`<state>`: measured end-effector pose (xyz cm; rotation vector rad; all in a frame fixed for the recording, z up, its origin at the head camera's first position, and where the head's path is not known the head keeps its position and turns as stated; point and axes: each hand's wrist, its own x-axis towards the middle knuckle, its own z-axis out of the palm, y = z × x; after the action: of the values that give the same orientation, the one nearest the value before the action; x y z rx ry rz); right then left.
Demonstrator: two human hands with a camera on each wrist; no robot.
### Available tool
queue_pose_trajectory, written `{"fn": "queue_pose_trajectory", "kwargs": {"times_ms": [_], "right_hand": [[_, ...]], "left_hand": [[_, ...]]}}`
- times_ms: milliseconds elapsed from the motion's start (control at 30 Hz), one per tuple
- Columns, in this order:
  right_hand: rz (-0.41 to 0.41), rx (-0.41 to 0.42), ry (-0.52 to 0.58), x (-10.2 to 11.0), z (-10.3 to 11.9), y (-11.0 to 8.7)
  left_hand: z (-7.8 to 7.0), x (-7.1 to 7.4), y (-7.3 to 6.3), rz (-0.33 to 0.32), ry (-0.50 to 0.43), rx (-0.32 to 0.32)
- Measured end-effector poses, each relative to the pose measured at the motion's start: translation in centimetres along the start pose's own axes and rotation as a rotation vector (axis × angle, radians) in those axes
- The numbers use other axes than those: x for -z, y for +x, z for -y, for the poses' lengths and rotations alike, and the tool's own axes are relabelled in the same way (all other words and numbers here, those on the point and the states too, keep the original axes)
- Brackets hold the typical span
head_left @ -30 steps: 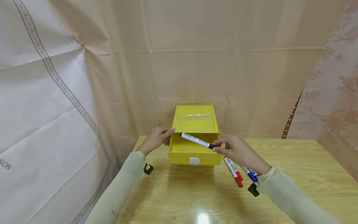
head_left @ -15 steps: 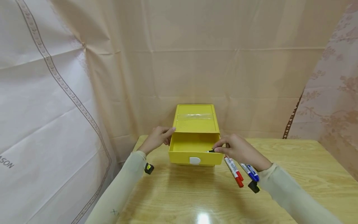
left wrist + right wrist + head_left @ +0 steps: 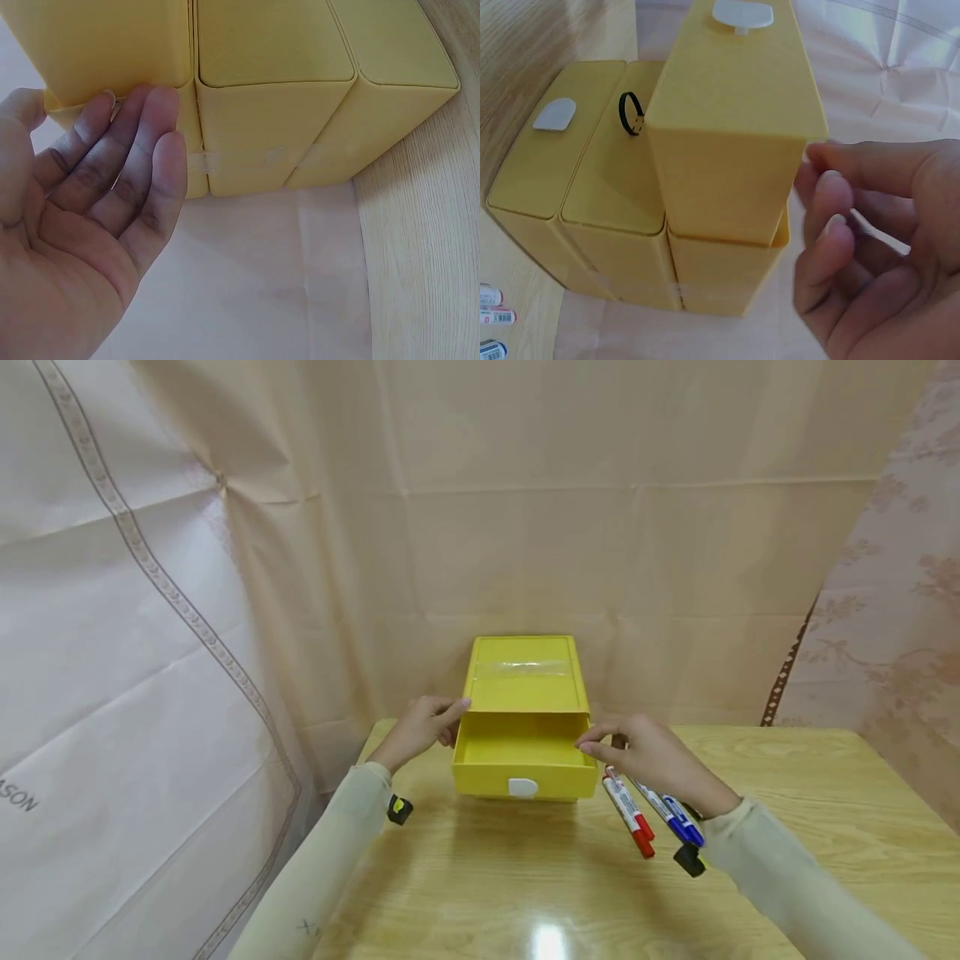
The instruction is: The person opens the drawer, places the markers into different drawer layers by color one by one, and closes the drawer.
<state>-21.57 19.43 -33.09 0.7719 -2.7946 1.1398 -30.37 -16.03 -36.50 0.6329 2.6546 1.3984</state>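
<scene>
A yellow drawer cabinet stands on the wooden table in the head view, its top drawer pulled out. My left hand rests on the cabinet's left upper corner. In the left wrist view its relaxed fingers lie against the cabinet's side. My right hand is at the drawer's right rim, thumb and fingertips over the edge, with nothing seen between them. The right wrist view shows its fingers bent beside the drawer wall. No black marker shows; the front wall hides part of the drawer floor.
Red-capped markers and blue-capped markers lie right of the cabinet, near my right forearm. Two more drawers sit below the top one; the middle has a black loop, the bottom a white handle. A beige cloth hangs behind.
The black-capped white marker in my right hand was lowered into the drawer and is now out of sight. The right hand has drawn slightly up and right. My left hand stays put.
</scene>
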Motion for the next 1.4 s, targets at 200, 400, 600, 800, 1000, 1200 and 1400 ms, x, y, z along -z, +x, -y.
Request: {"fn": "queue_pose_trajectory", "kwargs": {"times_ms": [200,400,600,800,1000,1200,1400], "right_hand": [[-0.086,-0.094,0.027,0.9,-0.9,-0.9],[-0.110,-0.118,0.020,1.7,-2.0,-1.8],[-0.121,-0.108,0.003,1.9,-3.4,-2.5],[-0.124,-0.121,0.001,2.0,-4.5,-3.3],[-0.124,-0.141,-0.015,2.2,-5.4,-4.1],[-0.117,-0.188,-0.034,2.3,-6.7,-4.7],[-0.120,-0.211,-0.029,2.4,-7.6,-5.2]], "left_hand": [[0.2,-0.1,-0.1,-0.002,0.000,0.002],[0.2,0.0,-0.1,-0.002,0.004,-0.007],[0.2,0.0,-0.1,0.003,-0.001,0.002],[0.1,0.0,-0.2,0.004,0.002,-0.002],[0.1,-0.1,-0.1,-0.001,0.020,0.002],[0.1,-0.1,-0.2,0.003,0.001,0.015],[0.1,-0.1,-0.2,0.000,0.003,0.016]]}}
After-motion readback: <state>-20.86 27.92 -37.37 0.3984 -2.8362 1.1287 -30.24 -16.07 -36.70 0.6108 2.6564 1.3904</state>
